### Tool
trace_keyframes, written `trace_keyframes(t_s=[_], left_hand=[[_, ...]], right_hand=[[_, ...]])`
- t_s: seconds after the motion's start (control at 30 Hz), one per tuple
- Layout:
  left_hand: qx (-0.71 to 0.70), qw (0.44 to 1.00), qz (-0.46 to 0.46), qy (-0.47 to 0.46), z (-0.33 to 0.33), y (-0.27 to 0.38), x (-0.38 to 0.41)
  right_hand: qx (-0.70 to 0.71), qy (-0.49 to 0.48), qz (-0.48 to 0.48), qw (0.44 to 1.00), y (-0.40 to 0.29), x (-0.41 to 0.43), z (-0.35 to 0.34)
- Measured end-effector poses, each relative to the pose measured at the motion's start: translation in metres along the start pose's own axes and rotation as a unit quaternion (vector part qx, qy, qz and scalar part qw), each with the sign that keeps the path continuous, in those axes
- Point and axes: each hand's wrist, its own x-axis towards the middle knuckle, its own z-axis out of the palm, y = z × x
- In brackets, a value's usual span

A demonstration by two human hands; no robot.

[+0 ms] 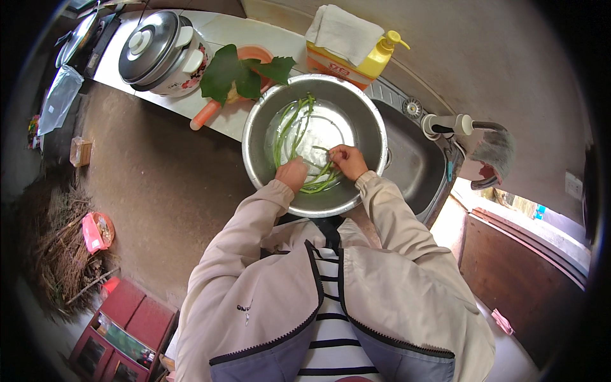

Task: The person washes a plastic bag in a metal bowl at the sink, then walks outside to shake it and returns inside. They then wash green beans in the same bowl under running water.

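Observation:
Before me a round stainless steel basin (315, 208) holds shallow water and several long green beans (288, 129), which bend along its left side and bottom. My left hand (292, 173) is closed around some of the beans near the basin's lower left. At the lower right of the basin, my right hand (348, 161) pinches the end of a bean between thumb and fingers. Both hands are inside the rim, a short way apart, and the beans curve between them.
Behind the basin stand a yellow pump bottle (382, 56) under a folded cloth (344, 33), and an orange handled plastic scoop (206, 114) with large green leaves (238, 71). A rice cooker (186, 67) is at the left. The basin overlaps a metal sink (415, 157) at the right.

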Motion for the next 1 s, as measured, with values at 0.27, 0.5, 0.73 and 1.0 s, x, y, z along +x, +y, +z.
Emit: trace_keyframes(t_s=[0.27, 0.5, 0.73, 1.0], left_hand=[[-0.04, 0.997, 0.06, -0.009, -0.016, -0.004, 0.0], [-0.089, 0.991, 0.08, 0.066, -0.056, 0.003, -0.002], [-0.144, 0.983, 0.048, 0.098, -0.064, 0.002, 0.004], [-0.188, 0.974, 0.071, 0.106, -0.075, 0.003, 0.008]], right_hand=[[0.212, 0.038, 0.046, 0.975, -0.018, 0.005, -0.02], [0.073, 0.063, 0.019, 0.995, -0.003, 0.015, -0.028], [-0.095, 0.164, -0.129, 0.973, -0.056, 0.001, -0.021], [-0.216, -0.004, -0.313, 0.925, -0.098, -0.01, 0.004]])
